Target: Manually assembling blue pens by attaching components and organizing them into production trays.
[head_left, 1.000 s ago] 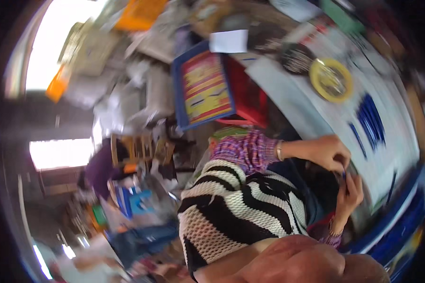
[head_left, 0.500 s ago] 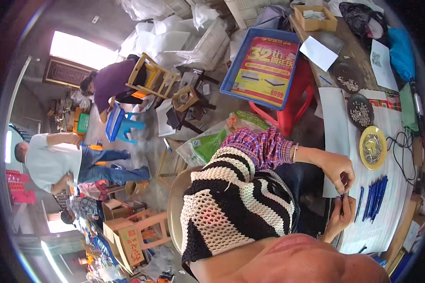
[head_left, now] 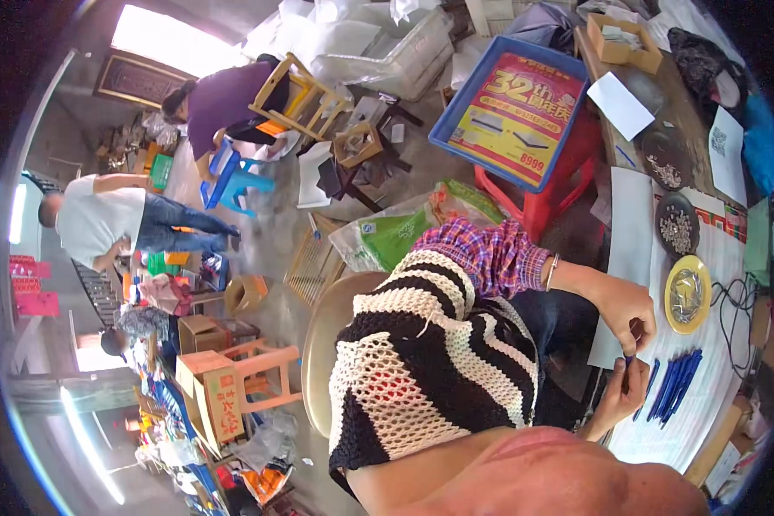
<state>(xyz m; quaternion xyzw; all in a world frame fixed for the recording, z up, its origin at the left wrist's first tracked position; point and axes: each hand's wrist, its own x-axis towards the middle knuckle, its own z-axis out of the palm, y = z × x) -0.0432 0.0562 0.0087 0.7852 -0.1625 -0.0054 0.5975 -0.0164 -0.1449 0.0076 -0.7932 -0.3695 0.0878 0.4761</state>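
My left hand (head_left: 625, 318), below a plaid sleeve and a bracelet, has its fingertips pinched together. Against them are the closed fingers of my right hand (head_left: 621, 394). Between the two lies a slim dark blue pen (head_left: 630, 359), mostly hidden by the fingers. A row of several blue pens (head_left: 676, 387) rests on the white-covered table (head_left: 641, 443) beside my right hand, with one pen lying a little apart. Beyond my left hand is a yellow plate (head_left: 703, 299) holding slender metallic pieces.
Two dark bowls of small pale pieces, one nearer (head_left: 695, 225), stand past the plate. A black cable (head_left: 731, 331) curls beside it. A blue tray (head_left: 445, 129) sits on a red stool (head_left: 568, 202). Two people, in purple (head_left: 224, 103) and white (head_left: 103, 215), are farther off.
The whole view has shifted, so most things sit farther right. My hands stay together at the pen. The person in white has changed arm and leg position.
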